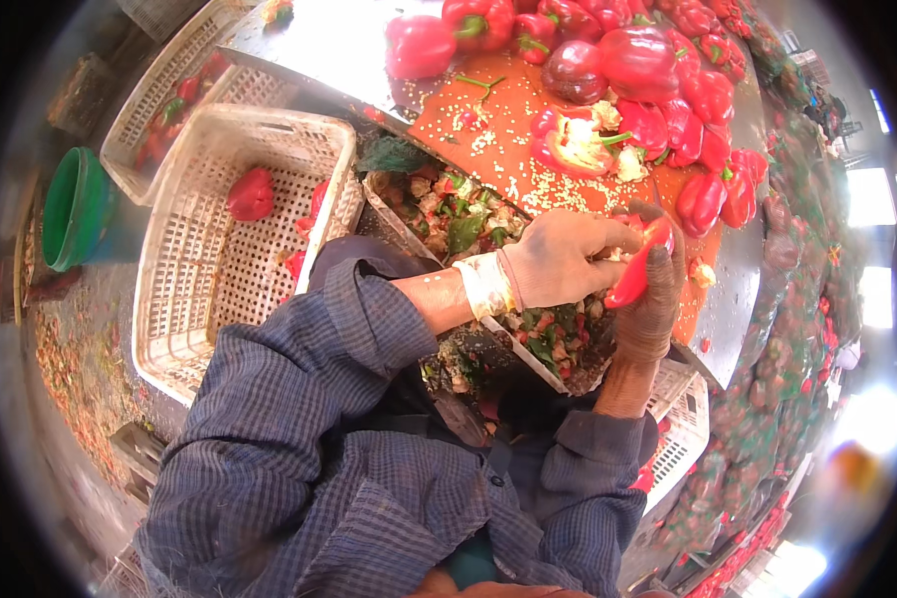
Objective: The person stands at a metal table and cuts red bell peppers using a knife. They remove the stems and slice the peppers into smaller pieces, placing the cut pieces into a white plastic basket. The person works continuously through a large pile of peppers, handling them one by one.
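Note:
My right hand (654,291), in a dark, stained covering, holds a red bell pepper piece (632,276) above the near edge of an orange board (508,112). My left hand (568,258), in a pale glove with a wrapped cuff, meets that piece from the left, its curled fingers at the pale inner part. Its fingertips are partly hidden. Just beyond, an opened red bell pepper (572,142) shows its seeds and pale core. Pale seeds and a green stem (482,84) lie scattered on the board. Whole red bell peppers (639,63) are heaped at its far side.
Below the board, a trough (519,347) holds cores and leafy scraps. A white plastic crate (146,299) with some red peppers stands at left, another crate (680,426) at lower right. A green bucket (67,209) is far left. Filled net sacks (781,321) line the right.

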`<act>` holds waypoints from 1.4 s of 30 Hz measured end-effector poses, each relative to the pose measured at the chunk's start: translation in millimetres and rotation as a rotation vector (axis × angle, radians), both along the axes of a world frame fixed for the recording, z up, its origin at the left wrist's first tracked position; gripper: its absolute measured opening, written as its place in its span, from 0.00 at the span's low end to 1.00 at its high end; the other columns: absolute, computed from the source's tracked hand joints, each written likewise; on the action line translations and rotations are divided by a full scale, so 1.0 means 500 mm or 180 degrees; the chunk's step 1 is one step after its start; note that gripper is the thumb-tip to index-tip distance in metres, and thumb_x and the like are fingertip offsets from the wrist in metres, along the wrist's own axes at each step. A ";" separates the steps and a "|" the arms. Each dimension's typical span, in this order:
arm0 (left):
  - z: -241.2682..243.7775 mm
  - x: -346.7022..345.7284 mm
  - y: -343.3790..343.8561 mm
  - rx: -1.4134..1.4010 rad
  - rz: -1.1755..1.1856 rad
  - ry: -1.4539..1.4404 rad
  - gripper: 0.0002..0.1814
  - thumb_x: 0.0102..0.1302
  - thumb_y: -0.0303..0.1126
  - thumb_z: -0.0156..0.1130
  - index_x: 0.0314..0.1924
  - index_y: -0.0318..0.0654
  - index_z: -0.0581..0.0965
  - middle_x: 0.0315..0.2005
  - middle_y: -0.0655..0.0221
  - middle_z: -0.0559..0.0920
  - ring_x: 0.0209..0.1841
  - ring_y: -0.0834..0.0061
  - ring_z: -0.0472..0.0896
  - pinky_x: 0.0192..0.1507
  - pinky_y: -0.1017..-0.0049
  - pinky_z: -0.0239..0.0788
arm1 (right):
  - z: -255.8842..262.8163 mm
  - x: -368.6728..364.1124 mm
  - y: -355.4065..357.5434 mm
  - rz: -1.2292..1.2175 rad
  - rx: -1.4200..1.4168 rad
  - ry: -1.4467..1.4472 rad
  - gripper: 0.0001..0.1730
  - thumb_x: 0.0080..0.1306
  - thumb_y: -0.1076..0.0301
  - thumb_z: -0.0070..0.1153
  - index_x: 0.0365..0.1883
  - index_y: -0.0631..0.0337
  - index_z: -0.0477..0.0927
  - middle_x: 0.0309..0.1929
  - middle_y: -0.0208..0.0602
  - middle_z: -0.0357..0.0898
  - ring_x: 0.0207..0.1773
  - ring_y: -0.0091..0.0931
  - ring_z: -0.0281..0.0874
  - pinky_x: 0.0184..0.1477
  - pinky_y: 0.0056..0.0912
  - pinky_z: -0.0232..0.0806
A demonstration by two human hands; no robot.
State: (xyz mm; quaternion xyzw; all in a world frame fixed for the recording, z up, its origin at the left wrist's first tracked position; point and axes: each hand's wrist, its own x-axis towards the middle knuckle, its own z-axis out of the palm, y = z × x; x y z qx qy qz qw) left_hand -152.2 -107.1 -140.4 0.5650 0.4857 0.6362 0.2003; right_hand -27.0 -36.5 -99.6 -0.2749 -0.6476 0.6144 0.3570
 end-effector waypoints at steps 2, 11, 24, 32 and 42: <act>0.014 -0.004 -0.008 -0.0699 -0.0303 -0.0195 0.12 0.57 0.35 0.67 0.40 0.39 0.80 0.29 0.58 0.83 0.34 0.65 0.84 0.38 0.70 0.74 | -0.011 0.003 -0.008 -0.0327 0.0620 -0.0327 0.35 0.62 0.45 0.58 0.56 0.68 0.71 0.48 0.41 0.75 0.54 0.30 0.71 0.58 0.33 0.64; -0.017 0.006 0.001 -0.0387 0.0127 0.0239 0.08 0.57 0.32 0.64 0.37 0.39 0.80 0.31 0.58 0.82 0.35 0.57 0.82 0.37 0.67 0.73 | 0.022 -0.032 -0.041 -0.0690 0.1086 -0.1168 0.17 0.65 0.66 0.56 0.49 0.65 0.76 0.47 0.38 0.77 0.52 0.28 0.74 0.56 0.33 0.66; -0.020 -0.034 -0.001 -0.1735 0.0070 0.0330 0.22 0.62 0.52 0.60 0.37 0.36 0.79 0.33 0.53 0.83 0.41 0.53 0.81 0.45 0.62 0.72 | 0.100 -0.160 0.075 -0.0620 0.1715 -0.0549 0.18 0.68 0.67 0.55 0.55 0.63 0.77 0.53 0.35 0.78 0.55 0.24 0.74 0.56 0.28 0.66; -0.004 -0.083 0.034 -0.2172 0.0888 -0.0831 0.27 0.60 0.52 0.61 0.41 0.29 0.79 0.35 0.49 0.83 0.42 0.56 0.82 0.48 0.64 0.72 | -0.047 -0.126 0.173 -0.0352 0.2037 -0.2000 0.07 0.68 0.69 0.55 0.41 0.62 0.80 0.30 0.29 0.79 0.33 0.18 0.76 0.35 0.22 0.69; 0.000 -0.075 0.027 -0.0760 -0.1130 -0.4049 0.23 0.73 0.48 0.50 0.59 0.40 0.69 0.52 0.65 0.77 0.53 0.72 0.77 0.51 0.68 0.73 | 0.035 -0.068 -0.041 -0.0590 0.0929 -0.0851 0.07 0.69 0.70 0.53 0.33 0.64 0.77 0.20 0.27 0.71 0.21 0.16 0.67 0.24 0.19 0.61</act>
